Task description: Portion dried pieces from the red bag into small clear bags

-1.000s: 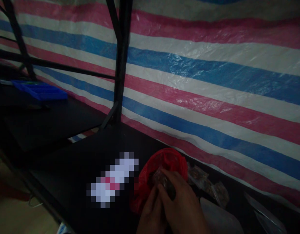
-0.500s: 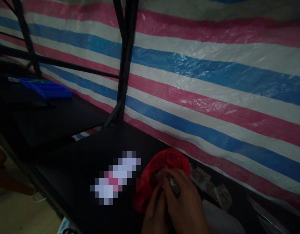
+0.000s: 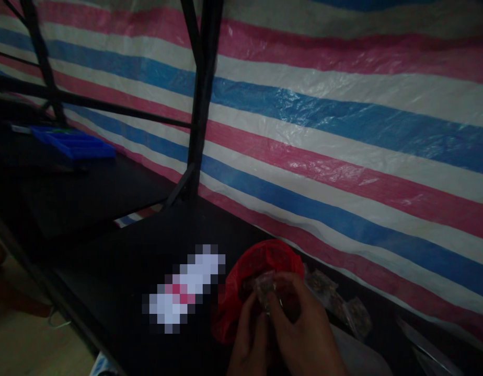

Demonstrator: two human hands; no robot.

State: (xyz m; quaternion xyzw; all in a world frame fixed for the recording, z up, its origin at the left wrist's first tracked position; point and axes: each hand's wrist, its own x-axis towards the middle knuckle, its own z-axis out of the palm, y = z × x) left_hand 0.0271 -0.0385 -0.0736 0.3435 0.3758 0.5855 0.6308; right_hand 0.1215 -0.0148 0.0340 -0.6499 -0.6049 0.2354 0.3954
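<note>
At the bottom of the view both my hands work together over a red plastic bag (image 3: 241,303) on a black table (image 3: 139,261). My right hand (image 3: 304,334) is closed, its fingers pinching a small clear packet of dark bits (image 3: 267,287) just above the bag. My left hand (image 3: 247,342) is curled beside it, touching the same packet at the bag's mouth. Several more small clear packets (image 3: 339,303) lie on the table to the right of the bag.
A striped pink, blue and white tarp (image 3: 343,146) hangs behind the table. A black metal post (image 3: 200,104) stands at the table's back corner. A blue tray (image 3: 72,145) sits on a second dark table at left. A blurred white item (image 3: 182,295) lies left of the bag.
My right hand's fingers have shifted on the packet, turning it so its clear side shows. The camera view has drifted slightly; the bag has stayed where it was.
</note>
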